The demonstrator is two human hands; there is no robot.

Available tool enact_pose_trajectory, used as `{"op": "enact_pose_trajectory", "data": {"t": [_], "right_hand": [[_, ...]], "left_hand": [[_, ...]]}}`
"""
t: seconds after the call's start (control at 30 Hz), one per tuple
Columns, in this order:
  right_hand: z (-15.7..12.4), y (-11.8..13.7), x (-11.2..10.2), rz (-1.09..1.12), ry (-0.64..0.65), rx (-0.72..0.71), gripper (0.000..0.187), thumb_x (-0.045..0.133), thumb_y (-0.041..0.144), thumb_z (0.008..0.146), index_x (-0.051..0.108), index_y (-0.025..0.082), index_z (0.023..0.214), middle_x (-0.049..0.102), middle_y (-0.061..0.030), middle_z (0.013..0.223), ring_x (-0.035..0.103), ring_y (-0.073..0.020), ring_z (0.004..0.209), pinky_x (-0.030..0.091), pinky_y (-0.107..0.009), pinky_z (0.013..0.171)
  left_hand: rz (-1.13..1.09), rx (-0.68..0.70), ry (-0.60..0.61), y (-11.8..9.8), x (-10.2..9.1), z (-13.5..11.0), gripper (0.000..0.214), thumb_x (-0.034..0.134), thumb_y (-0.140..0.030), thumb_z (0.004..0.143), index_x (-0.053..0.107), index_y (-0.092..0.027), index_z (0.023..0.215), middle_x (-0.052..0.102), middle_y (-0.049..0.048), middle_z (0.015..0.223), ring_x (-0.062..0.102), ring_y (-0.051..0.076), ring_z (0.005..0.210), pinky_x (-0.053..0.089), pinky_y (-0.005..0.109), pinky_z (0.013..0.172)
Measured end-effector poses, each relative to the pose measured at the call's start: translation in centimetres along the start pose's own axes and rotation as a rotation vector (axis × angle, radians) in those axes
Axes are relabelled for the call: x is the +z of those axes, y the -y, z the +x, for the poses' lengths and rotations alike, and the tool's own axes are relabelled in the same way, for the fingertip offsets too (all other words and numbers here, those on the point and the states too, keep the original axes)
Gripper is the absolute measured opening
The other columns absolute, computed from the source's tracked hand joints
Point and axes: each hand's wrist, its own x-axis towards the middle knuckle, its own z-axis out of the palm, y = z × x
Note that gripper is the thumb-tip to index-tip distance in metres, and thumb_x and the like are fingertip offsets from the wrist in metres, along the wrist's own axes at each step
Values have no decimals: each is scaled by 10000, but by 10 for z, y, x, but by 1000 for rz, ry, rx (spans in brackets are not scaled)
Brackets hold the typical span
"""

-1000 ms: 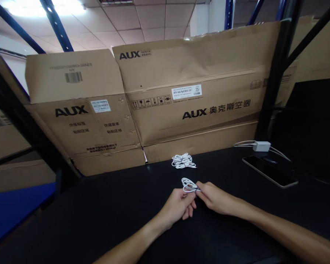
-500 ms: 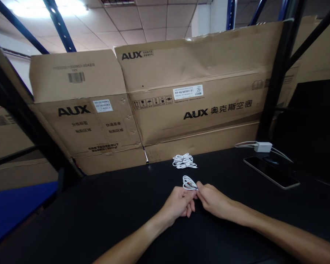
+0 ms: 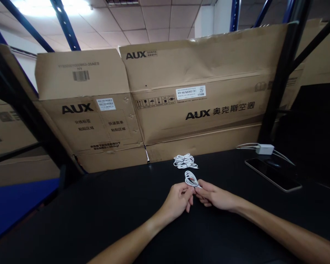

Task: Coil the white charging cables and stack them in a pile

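A white cable (image 3: 190, 178), wound into a small coil, is held between my two hands above the black tabletop (image 3: 121, 220). My left hand (image 3: 178, 198) pinches the coil's lower end from the left. From the right, my right hand (image 3: 211, 194) grips the same end, its fingertips close to the left ones. A dark tie seems to cross the coil near my fingers, and a small reddish spot shows inside the loops. Just beyond lies a bundle of white cables (image 3: 185, 161), gathered with dark ties.
A phone (image 3: 273, 175) lies at the right, with a white charger (image 3: 264, 149) and its leads behind it. Cardboard sheets (image 3: 165, 124) stand along the back edge. Dark rack posts (image 3: 277, 84) rise on both sides. A blue surface (image 3: 22, 205) is at the left.
Both hands have lifted slightly away from me with the coil, nearer the bundle. My right fingers have shifted lower on the coil's end. The view has moved a little.
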Motion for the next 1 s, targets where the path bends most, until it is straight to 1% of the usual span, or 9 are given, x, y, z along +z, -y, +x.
{"op": "enact_pose_trajectory", "data": {"t": [0.17, 0.3, 0.37, 0.47, 0.6, 0.73, 0.87, 0.93, 1.0], "right_hand": [[-4, 1, 2, -446, -99, -146, 356, 365, 542, 894, 433, 193, 918, 448, 11, 768, 415, -109, 678, 390, -250, 648], [-7, 18, 0, -654, -186, -332, 388, 433, 550, 864, 542, 178, 879, 508, -39, 910, 473, -154, 844, 393, -298, 805], [-6, 24, -1, -540, -246, -304, 474, 380, 604, 859, 559, 168, 820, 511, -28, 798, 482, -141, 729, 408, -277, 681], [-4, 25, -1, -226, -241, -166, 597, 218, 639, 880, 554, 154, 793, 488, -5, 631, 451, -117, 545, 353, -245, 496], [-3, 17, -1, -120, -269, -192, 415, 542, 554, 795, 514, 156, 682, 536, -7, 706, 492, -111, 609, 398, -244, 559], [-3, 12, -3, -130, -232, -72, 388, 739, 389, 658, 537, 179, 913, 555, 24, 729, 492, -105, 613, 393, -233, 576], [-4, 14, -2, -459, -188, -102, 251, 697, 323, 690, 614, 171, 872, 552, 2, 746, 467, -105, 608, 365, -229, 560], [-5, 15, 0, -728, -308, -220, 148, 664, 284, 710, 648, 189, 823, 537, -5, 752, 471, -119, 639, 354, -241, 577], [-5, 14, 1, -900, -408, -312, 173, 612, 214, 730, 663, 217, 895, 551, -8, 751, 491, -130, 661, 358, -259, 611]], "left_hand": [[32, 30, 70, -1, -1, -3, 373, 412, -463, 895, 514, -152, 718, 516, -26, 588, 432, 61, 375, 291, 181, 404], [285, 191, -57, -12, -3, -8, 297, 407, -349, 917, 562, -159, 750, 525, -5, 619, 460, 99, 484, 337, 212, 496], [470, 316, -122, -16, -4, -11, 260, 401, -272, 921, 595, -170, 782, 567, 22, 681, 506, 130, 583, 359, 231, 578], [726, 437, -92, -17, -3, -16, 253, 371, -205, 924, 610, -181, 845, 597, 55, 753, 542, 158, 653, 369, 251, 629], [920, 489, -51, -10, -3, -16, 263, 327, -158, 930, 581, -181, 864, 587, 55, 750, 537, 157, 627, 363, 258, 594], [902, 492, -126, -1, -5, -13, 221, 354, -136, 915, 545, -177, 813, 570, 31, 714, 524, 146, 601, 362, 256, 575], [841, 494, -153, 2, -6, -11, 201, 373, -127, 910, 545, -172, 815, 584, 21, 733, 541, 134, 627, 375, 244, 596], [799, 499, -141, 1, -5, -11, 197, 381, -127, 909, 551, -172, 823, 592, 17, 739, 548, 126, 631, 382, 235, 601], [764, 512, -121, -2, -3, -12, 195, 388, -140, 912, 557, -171, 819, 593, 12, 729, 548, 119, 623, 385, 229, 597]]}}
